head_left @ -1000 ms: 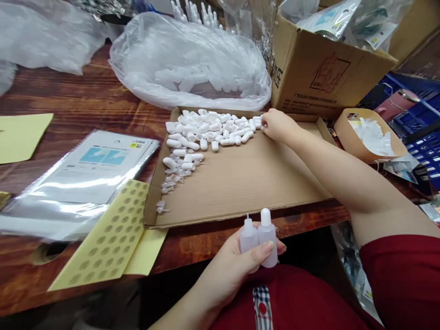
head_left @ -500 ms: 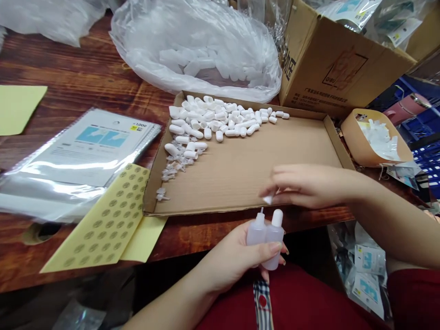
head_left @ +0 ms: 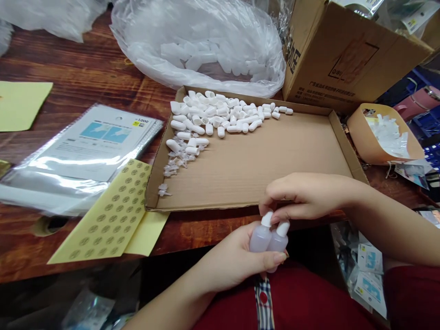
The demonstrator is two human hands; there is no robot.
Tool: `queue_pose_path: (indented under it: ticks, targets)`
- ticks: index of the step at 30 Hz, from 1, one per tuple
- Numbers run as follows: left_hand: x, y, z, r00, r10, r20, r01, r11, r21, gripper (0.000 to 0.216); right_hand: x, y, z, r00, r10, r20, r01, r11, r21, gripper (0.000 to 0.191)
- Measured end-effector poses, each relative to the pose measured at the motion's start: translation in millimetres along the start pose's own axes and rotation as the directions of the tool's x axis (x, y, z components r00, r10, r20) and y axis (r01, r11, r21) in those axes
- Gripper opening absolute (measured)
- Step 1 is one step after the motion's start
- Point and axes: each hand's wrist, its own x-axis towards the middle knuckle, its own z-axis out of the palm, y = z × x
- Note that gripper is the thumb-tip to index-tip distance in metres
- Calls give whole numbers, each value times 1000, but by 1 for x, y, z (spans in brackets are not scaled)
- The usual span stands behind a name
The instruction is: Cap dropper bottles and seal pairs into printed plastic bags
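Note:
Two small translucent squeeze bottles [head_left: 260,238] stand side by side in my left hand [head_left: 237,256], which is closed round them in front of the table edge. My right hand [head_left: 299,197] pinches a white cap [head_left: 266,218] that sits over the nozzle of the left bottle. The right bottle wears a white cap [head_left: 283,228] too, slightly tilted. Beyond my hands lies a shallow cardboard tray [head_left: 261,169]. A heap of loose white caps [head_left: 220,112] fills its far left part, with small clear nozzle tips [head_left: 177,160] along the left side.
Left of the tray are clear printed bags [head_left: 92,146] and a yellow sticker sheet [head_left: 106,215]. Behind it lies a plastic bag [head_left: 199,27] of translucent pieces. A cardboard box [head_left: 343,59] and an orange container [head_left: 364,137] stand at the right. Packed bags [head_left: 369,275] lie below.
My right hand has come down with the cap and set it over the left bottle's bare nozzle. My left hand still holds both bottles, and the view has shifted slightly.

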Motion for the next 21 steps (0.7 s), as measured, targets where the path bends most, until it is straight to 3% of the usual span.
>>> queue_pose_path:
  ticks: [4, 14, 18, 21]
  targets:
    - [-1, 2, 2, 1000, -19, -11, 19, 1000, 20, 32, -6, 0, 1, 997, -80, -24, 80, 997, -1, 13]
    - [-1, 1, -4, 999, -40, 35, 39, 999, 37, 32, -10, -4, 0, 994, -111, -22, 110, 993, -49, 12]
    - [-1, 1, -3, 999, -25, 33, 23, 999, 45, 31, -2, -5, 5, 1000, -24, -14, 22, 993, -113, 15]
    - [0, 2, -2, 999, -29, 17, 28, 998, 58, 30, 2, -5, 7, 993, 113, -32, -117, 963, -244, 43]
